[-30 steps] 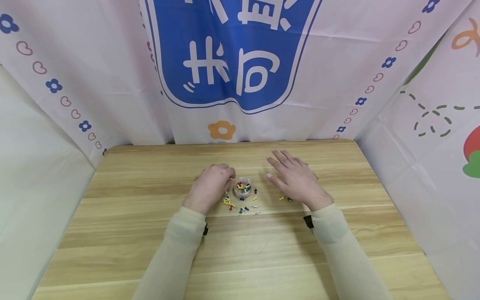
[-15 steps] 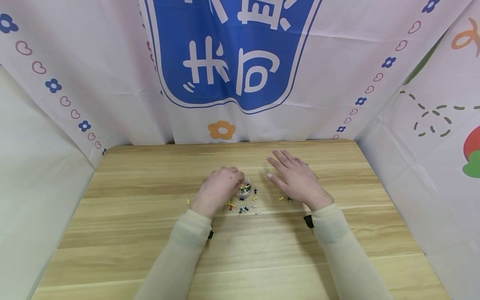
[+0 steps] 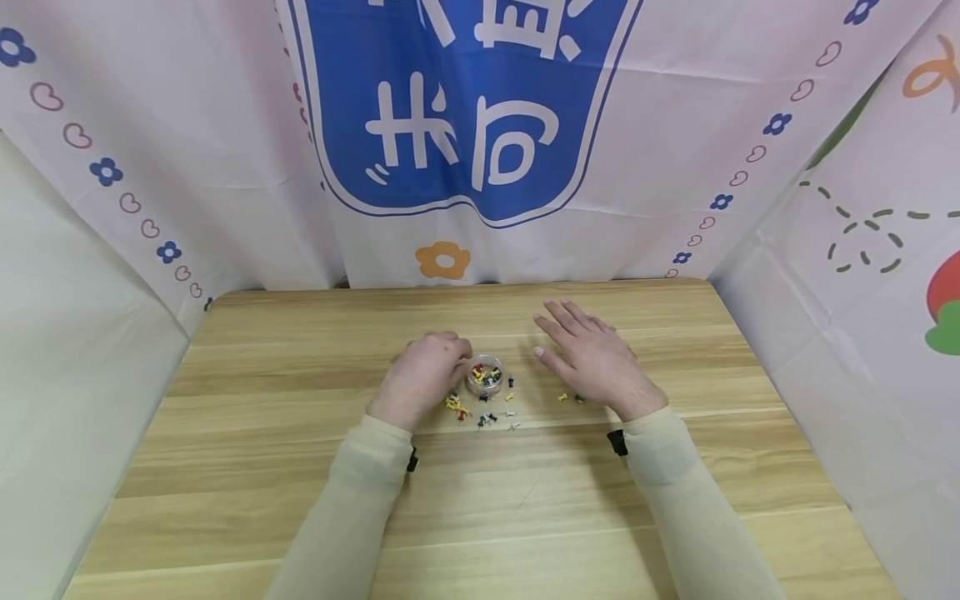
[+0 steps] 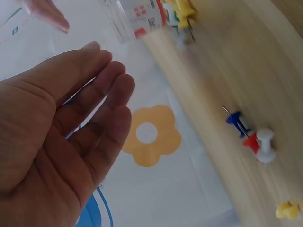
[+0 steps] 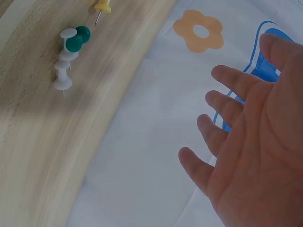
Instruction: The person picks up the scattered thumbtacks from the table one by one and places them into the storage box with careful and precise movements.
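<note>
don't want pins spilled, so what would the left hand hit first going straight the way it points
Most likely the clear round container, just to the right of the left hand in the head view. The hand's height is hard to judge, so it might pass over the rim.

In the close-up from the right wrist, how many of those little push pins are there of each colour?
White pins: 2
Green pin: 1
Yellow pin: 1
Total: 4
</note>
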The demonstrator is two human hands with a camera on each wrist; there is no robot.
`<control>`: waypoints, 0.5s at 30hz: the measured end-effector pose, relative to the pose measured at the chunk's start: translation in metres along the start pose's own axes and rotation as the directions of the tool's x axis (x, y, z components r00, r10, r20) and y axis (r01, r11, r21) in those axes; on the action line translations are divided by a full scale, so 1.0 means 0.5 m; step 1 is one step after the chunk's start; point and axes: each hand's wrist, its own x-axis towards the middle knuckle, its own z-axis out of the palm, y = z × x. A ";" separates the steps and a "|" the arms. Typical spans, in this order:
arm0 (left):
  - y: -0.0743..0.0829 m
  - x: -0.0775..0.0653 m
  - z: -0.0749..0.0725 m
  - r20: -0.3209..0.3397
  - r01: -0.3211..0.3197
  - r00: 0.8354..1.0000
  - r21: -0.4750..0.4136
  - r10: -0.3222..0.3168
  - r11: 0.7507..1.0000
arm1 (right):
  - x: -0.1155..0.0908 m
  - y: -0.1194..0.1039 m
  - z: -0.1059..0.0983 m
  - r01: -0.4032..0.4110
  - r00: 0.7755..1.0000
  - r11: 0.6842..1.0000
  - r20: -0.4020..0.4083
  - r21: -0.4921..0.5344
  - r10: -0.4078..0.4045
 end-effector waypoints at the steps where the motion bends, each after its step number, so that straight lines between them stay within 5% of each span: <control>1: -0.003 -0.001 0.000 0.009 0.011 1.000 -0.004 -0.011 1.000 | 0.000 0.000 0.000 0.001 1.000 1.000 0.000 0.000 -0.001; 15: -0.033 -0.003 0.011 0.143 0.072 0.987 0.000 -0.071 0.997 | -0.002 -0.001 0.001 -0.001 1.000 1.000 0.005 0.011 0.001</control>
